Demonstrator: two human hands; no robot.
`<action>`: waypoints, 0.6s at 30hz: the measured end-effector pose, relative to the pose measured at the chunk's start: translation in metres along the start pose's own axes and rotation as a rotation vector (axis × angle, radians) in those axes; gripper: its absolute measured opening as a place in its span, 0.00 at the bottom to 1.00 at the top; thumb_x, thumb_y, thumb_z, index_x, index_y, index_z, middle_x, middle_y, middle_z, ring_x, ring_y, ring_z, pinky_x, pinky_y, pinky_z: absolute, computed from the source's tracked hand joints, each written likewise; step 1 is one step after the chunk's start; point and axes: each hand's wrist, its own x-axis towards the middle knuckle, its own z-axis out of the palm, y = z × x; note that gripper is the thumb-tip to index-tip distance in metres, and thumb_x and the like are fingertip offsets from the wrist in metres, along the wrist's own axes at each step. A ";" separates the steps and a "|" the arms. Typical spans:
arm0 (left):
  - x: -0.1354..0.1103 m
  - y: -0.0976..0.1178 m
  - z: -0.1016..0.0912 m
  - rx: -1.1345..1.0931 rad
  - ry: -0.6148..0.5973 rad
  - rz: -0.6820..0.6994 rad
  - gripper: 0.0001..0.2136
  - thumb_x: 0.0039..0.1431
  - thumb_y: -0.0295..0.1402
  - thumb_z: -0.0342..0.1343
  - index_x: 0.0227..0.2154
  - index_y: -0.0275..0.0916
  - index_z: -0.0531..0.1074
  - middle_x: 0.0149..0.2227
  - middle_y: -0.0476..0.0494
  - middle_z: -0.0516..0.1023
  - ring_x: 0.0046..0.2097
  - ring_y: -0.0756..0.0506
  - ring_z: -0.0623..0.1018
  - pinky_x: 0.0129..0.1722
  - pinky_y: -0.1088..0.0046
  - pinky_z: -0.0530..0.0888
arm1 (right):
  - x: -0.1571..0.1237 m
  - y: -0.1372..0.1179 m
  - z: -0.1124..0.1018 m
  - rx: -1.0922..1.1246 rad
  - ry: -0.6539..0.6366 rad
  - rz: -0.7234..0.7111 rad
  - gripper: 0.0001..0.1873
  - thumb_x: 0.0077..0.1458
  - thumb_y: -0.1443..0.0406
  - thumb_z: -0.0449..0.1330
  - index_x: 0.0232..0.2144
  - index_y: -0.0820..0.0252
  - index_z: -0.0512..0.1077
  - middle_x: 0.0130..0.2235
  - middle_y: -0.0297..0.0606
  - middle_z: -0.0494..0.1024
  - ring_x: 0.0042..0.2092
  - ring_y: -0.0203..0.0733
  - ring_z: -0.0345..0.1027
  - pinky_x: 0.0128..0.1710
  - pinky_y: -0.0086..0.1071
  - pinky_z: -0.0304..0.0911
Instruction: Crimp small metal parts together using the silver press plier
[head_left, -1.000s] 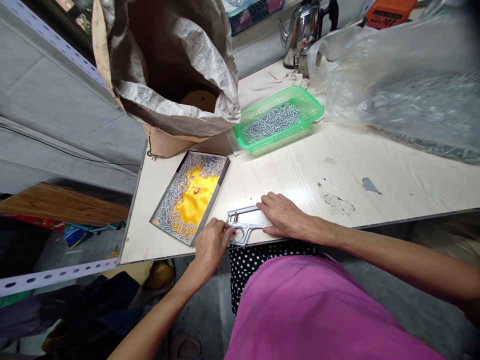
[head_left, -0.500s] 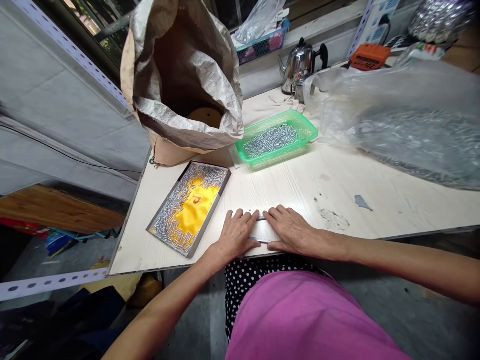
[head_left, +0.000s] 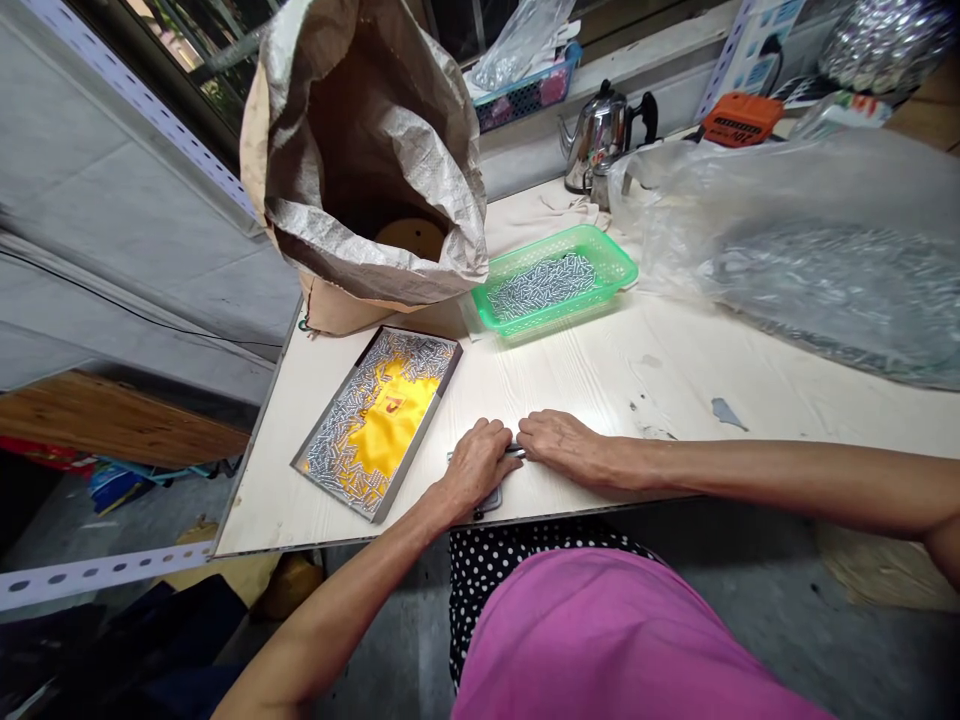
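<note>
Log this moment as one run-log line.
left hand: closed over metal tool | right hand: closed over tool's other end | left: tray of small metal pieces | beyond: green basket

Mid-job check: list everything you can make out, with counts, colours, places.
Table: one, whitish, centre
Tool: one, grey, table's front, partly hidden
Tray: one, grey-walled, left of tool
Lining: one, yellow, in tray
Green basket: one, green, beyond tool
Metal pieces: many, silver, in tray and green basket
Sack: one, brown and grey, table's far left
Plastic bag: one, clear, table's right
Kettle: one, silver, table's back
Orange object: one, orange, back right
Blue basket: one, blue, top middle
Shirt: one, pink, bottom
Left hand: one, bare, over tool
Right hand: one, bare, on tool
</note>
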 end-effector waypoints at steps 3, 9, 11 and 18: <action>-0.001 0.001 -0.002 0.040 0.009 -0.027 0.08 0.61 0.37 0.58 0.33 0.39 0.69 0.37 0.44 0.72 0.42 0.42 0.70 0.42 0.66 0.69 | -0.003 -0.001 -0.001 -0.028 0.015 0.007 0.10 0.61 0.74 0.51 0.39 0.65 0.72 0.40 0.43 0.74 0.42 0.43 0.66 0.44 0.35 0.59; -0.027 0.017 0.013 0.037 0.201 -0.110 0.26 0.56 0.38 0.63 0.54 0.35 0.64 0.54 0.33 0.71 0.55 0.35 0.70 0.52 0.55 0.70 | -0.006 0.020 -0.017 0.005 0.048 0.015 0.27 0.53 0.50 0.64 0.45 0.67 0.72 0.42 0.48 0.73 0.43 0.50 0.65 0.41 0.38 0.59; -0.040 0.029 0.027 -0.002 0.295 -0.083 0.27 0.60 0.35 0.60 0.59 0.37 0.59 0.60 0.30 0.66 0.61 0.34 0.66 0.58 0.50 0.67 | -0.004 0.026 -0.017 0.033 0.039 0.003 0.22 0.59 0.53 0.59 0.46 0.65 0.72 0.41 0.47 0.74 0.41 0.47 0.66 0.40 0.37 0.58; -0.061 0.060 0.065 -0.124 0.342 0.027 0.28 0.63 0.45 0.53 0.61 0.38 0.59 0.62 0.32 0.66 0.67 0.35 0.58 0.64 0.47 0.59 | 0.018 0.034 -0.009 -0.057 0.142 0.047 0.07 0.62 0.65 0.56 0.36 0.62 0.73 0.39 0.43 0.75 0.42 0.45 0.64 0.39 0.35 0.53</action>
